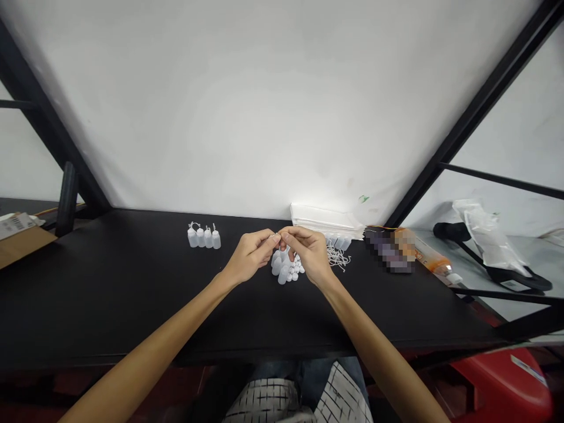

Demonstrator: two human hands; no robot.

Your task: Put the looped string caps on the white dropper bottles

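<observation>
My left hand (252,254) and my right hand (308,249) meet fingertip to fingertip above the table, each closed in a pinch. Something small and whitish shows between the fingertips, too small to name. Just below and behind my right hand lie small translucent plastic bottles (282,275) and a heap of white caps (296,271), partly hidden by the fingers. To the right of that hand is a pile of thin white cap straps (338,257). Several capped bottles (205,238) stand in a row left of my hands, with thin straps or tips on top.
A stack of white sheets (326,220) leans by the wall, with more bottles (339,241) in front. An orange-and-clear package (434,261) and a blurred item lie on the black table (154,305) at right. A cardboard box (26,238) is far left; a red stool (506,388) stands lower right.
</observation>
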